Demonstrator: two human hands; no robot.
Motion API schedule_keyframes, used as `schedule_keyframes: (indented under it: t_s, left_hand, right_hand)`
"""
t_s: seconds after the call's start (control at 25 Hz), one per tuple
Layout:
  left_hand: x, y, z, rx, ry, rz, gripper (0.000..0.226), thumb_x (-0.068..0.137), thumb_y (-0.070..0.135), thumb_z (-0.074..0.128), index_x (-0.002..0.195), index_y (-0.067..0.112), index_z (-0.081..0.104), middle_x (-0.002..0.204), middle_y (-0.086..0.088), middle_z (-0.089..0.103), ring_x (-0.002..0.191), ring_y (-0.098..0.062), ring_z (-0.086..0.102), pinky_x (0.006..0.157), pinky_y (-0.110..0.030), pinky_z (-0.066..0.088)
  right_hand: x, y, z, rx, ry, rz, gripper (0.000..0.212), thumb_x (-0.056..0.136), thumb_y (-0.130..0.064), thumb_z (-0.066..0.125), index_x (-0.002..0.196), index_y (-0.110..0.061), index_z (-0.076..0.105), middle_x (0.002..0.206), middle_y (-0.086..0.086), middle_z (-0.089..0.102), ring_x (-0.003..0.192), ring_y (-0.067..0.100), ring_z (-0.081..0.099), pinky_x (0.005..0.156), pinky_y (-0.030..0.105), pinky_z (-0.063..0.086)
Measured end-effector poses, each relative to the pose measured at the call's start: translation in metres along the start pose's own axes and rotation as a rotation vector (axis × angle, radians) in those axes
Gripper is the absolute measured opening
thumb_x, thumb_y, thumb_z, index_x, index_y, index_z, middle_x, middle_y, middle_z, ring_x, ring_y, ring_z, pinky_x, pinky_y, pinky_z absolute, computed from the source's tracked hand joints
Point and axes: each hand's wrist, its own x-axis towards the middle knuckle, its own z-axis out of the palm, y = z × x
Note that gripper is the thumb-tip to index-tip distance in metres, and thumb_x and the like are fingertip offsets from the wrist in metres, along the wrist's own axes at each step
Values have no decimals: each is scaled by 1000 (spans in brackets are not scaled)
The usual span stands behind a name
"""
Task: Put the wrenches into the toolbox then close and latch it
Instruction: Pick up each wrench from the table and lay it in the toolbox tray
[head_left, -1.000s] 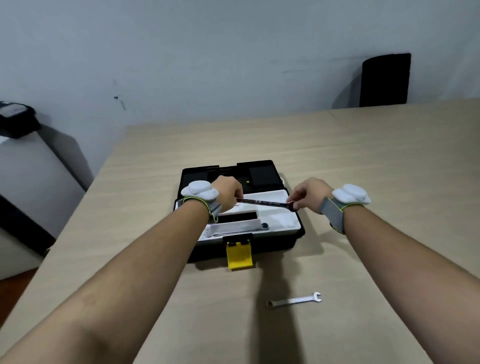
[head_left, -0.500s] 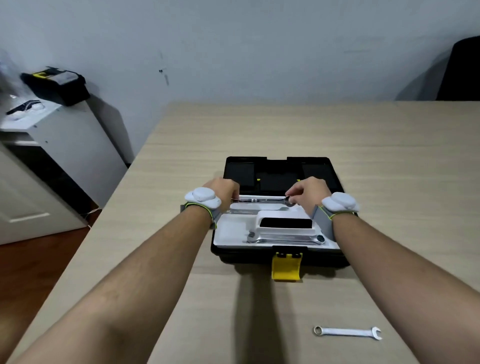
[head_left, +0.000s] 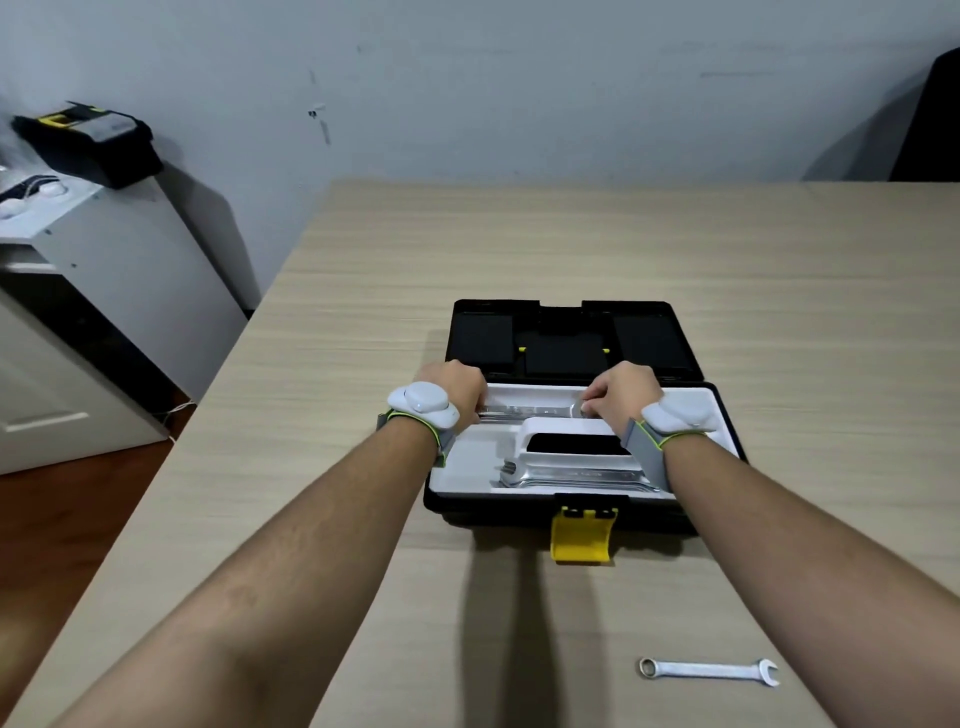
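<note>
Cabinet (head_left: 119, 291) off at the far left, white, carrying a second black toolbox (head_left: 85, 143) against the wall. On the pale wood worktop (head_left: 363, 291) we've got the open toolbox (head_left: 571, 512), lid (head_left: 571, 332) laid flat behind it, white tray (head_left: 467, 467) seated in the base, yellow latch (head_left: 582, 538) hanging down over the front edge.

Left hand (head_left: 454, 387) now, white sensor strapped at the wrist, fingers (head_left: 475, 402) curled shut around one end of a silver wrench (head_left: 530, 411). That wrench lies crosswise, low over the rear channel of the tray (touching the tray or not, we can't quite tell). Right hand (head_left: 621, 392) has the other end, fingers pinched closed on it, matching band on that wrist too.

In the tray's front channel we see more wrenches (head_left: 571, 477) lying side by side, just ahead of the raised white handle hump.

Over to the right and nearer us, one last loose wrench (head_left: 709, 670) lies flat on the worktop, well apart from the box, ring end left, open end right.
</note>
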Motion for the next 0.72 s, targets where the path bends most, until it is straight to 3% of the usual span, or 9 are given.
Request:
schedule_keyframes:
  t_s: [0.2,0.36,0.48,0.72]
  left_hand:
    - [2,6,2,102,-3,-4,15,81,20,61,92,22,71,99,-7,73,92,-32,66,65,-29,42]
    - [6,5,-3,118,-59,22,15,82,20,59,92,25,69,102,-7,71,94,-32,66,66,-29,44]
    - [7,7,-2,134,-73,32,16,82,19,59,93,26,69,103,-7,71,94,-33,65,67,-29,44]
    - [3,3,-10,38,-88,64,21,80,13,60,98,19,69,107,-9,70,99,-33,64,72,-32,49]
  right_hand:
    - [-4,1,0,-68,39,31,19,87,-21,58,85,-11,74,84,11,73,81,31,64,66,27,45]
    - [-11,4,3,9,-42,-55,28,91,-22,50,80,-11,74,55,-11,54,59,18,50,60,26,40]
    - [-13,6,2,23,-71,-81,29,92,-20,47,78,-15,72,57,-3,57,53,16,46,59,28,41]
    - [-16,3,-6,-10,-75,-107,29,92,-20,46,85,-14,73,74,6,65,63,23,55,64,30,45]
